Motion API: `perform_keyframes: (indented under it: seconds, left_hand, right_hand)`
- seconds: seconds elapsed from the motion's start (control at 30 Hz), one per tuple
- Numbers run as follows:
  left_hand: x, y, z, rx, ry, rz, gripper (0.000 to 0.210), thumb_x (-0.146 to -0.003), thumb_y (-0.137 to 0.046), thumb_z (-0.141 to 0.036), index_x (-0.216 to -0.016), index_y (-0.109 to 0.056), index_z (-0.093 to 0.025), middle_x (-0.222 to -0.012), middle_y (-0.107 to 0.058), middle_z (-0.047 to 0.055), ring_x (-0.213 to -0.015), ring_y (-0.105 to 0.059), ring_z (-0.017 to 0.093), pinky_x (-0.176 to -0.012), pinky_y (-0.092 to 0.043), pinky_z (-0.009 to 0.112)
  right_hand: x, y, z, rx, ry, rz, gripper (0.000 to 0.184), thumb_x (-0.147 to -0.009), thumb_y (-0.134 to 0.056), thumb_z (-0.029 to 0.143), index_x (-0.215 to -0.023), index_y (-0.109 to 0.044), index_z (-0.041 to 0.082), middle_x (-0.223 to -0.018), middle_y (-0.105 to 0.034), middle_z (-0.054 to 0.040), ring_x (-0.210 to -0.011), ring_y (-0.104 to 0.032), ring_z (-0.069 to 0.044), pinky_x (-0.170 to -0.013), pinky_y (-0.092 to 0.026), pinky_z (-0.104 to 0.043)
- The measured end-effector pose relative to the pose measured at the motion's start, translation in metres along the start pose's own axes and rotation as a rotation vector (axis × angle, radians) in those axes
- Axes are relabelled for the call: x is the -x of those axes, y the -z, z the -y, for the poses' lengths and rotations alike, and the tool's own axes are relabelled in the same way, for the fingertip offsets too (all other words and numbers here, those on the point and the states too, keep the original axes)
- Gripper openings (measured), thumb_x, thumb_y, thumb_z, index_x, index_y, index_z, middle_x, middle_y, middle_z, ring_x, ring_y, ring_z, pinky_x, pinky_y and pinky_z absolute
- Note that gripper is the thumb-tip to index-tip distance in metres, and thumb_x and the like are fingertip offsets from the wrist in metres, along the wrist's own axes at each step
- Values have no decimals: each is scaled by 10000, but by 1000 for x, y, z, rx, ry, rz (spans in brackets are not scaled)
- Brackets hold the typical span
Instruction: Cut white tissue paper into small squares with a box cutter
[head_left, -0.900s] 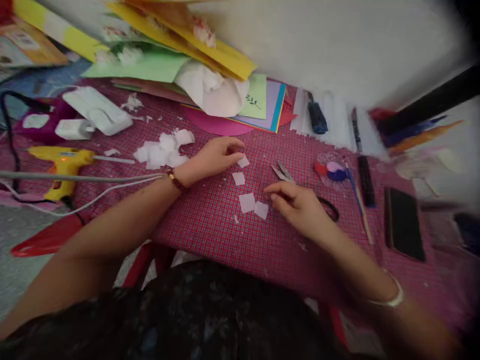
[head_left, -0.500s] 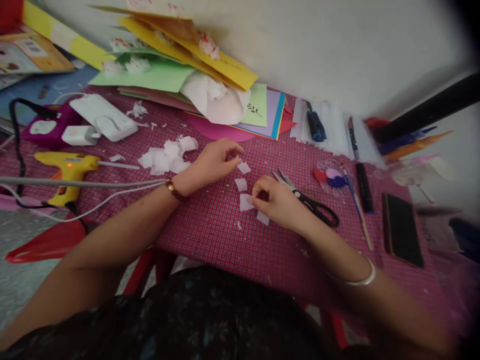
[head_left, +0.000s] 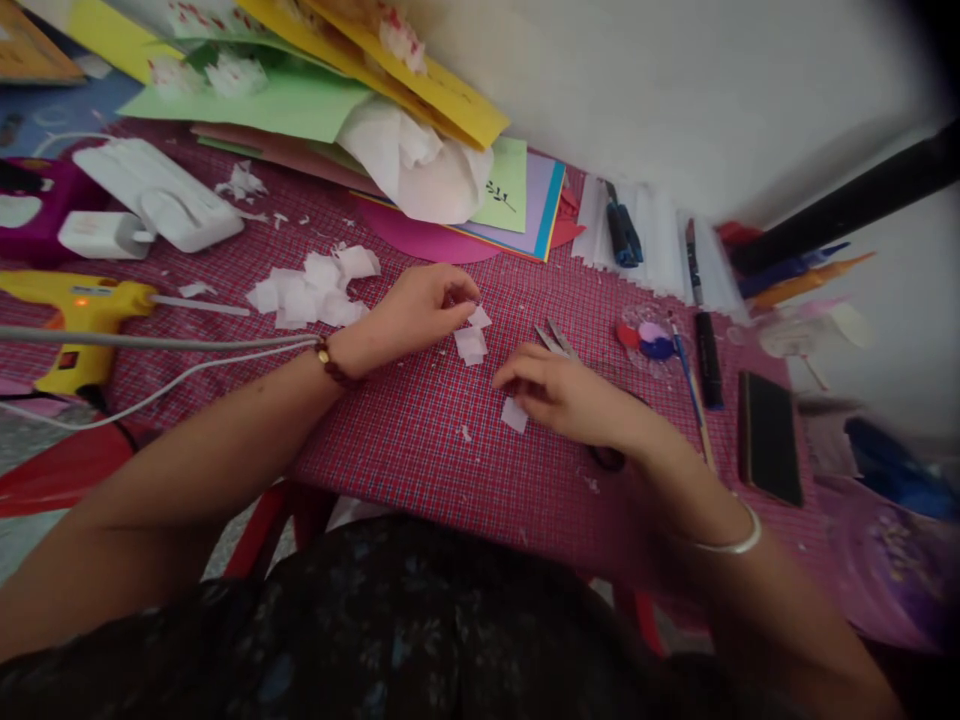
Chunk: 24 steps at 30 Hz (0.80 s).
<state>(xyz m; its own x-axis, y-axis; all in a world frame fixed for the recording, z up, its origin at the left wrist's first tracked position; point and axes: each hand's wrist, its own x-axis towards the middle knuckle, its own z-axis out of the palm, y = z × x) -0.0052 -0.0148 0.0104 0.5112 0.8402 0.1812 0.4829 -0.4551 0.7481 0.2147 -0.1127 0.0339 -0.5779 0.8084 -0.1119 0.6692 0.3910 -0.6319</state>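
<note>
Small white paper squares lie on the checked cloth between my hands. My left hand (head_left: 427, 308) rests on the cloth with curved fingers, thumb and forefinger apart, its thumb tip beside one paper square (head_left: 480, 317). Just below that, two overlapping squares (head_left: 471, 345) sit close together. My right hand (head_left: 570, 396) hovers with fingers loosely bent and apart, over the edge of a single paper square (head_left: 514, 415). Scissors (head_left: 556, 340) with dark handles lie partly hidden under my right hand, blades showing. A pile of white paper squares (head_left: 315, 290) is left of my left hand.
A yellow glue gun (head_left: 94, 325), its light on, lies at left near a white power strip (head_left: 161, 195). Cables cross my left forearm. Coloured card (head_left: 300, 100) is stacked behind. A paintbrush (head_left: 694, 390), a black marker (head_left: 707, 360) and a phone (head_left: 770, 437) lie at right.
The square under my right fingertips now overlaps another square nearer my left hand. My right hand has drawn back from it to the lone square. The view has shifted a little rightward.
</note>
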Motion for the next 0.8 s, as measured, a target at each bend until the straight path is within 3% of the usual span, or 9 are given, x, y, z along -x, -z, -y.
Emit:
perform_keyframes:
  seconds: [0.13, 0.23, 0.33, 0.43, 0.6, 0.8]
  left_hand:
    - [0, -8, 1, 0, -32, 2, 185, -850, -625, -215, -968, -752, -149, -856, -736, 33, -718, -608, 120, -691, -472, 249]
    - [0, -10, 3, -4, -34, -1, 175, -855, -634, -215, -964, -753, -145, -861, -738, 37, -721, -613, 121, -693, -469, 254]
    - [0, -9, 3, 22, -28, -14, 150, -848, -634, -204, -927, -747, -145, -842, -734, 32, -714, -608, 119, -673, -454, 248]
    - [-1, -6, -2, 109, -24, -9, 141, -847, -613, -198, -896, -734, -143, -835, -734, 27, -732, -616, 119, -666, -447, 239]
    - [-1, 0, -11, 156, -8, 34, 243, -929, -514, -250, -802, -689, -138, -702, -664, 7, -643, -567, 101, -613, -409, 229]
    - [-1, 3, -10, 124, 1, 38, 227, -924, -513, -242, -778, -664, -158, -686, -654, 0, -632, -561, 104, -607, -401, 237]
  right_hand:
    - [13, -4, 6, 133, 80, 47, 307, -860, -530, 38, -1075, -656, 217, -1036, -568, -66, -1006, -568, -211, -925, -465, -377]
    - [11, -5, 8, 145, 76, 71, 175, -856, -548, 49, -903, -626, 199, -1011, -551, -65, -962, -552, -203, -903, -464, -369]
    - [8, -4, 5, 96, 61, 72, 157, -822, -571, 51, -770, -560, 200, -990, -543, -52, -899, -547, -181, -857, -463, -350]
    - [3, -5, -2, -65, -24, -50, 124, -807, -574, 96, -776, -548, 213, -870, -556, -18, -778, -542, -158, -735, -449, -325]
    - [-21, -9, -13, -496, -320, -311, 96, -838, -588, 250, -798, -502, 238, -631, -548, 48, -563, -518, -121, -564, -423, -286]
    - [-49, -5, -20, -604, -409, -393, 115, -797, -618, 220, -779, -505, 237, -631, -603, 40, -526, -544, -102, -521, -451, -264]
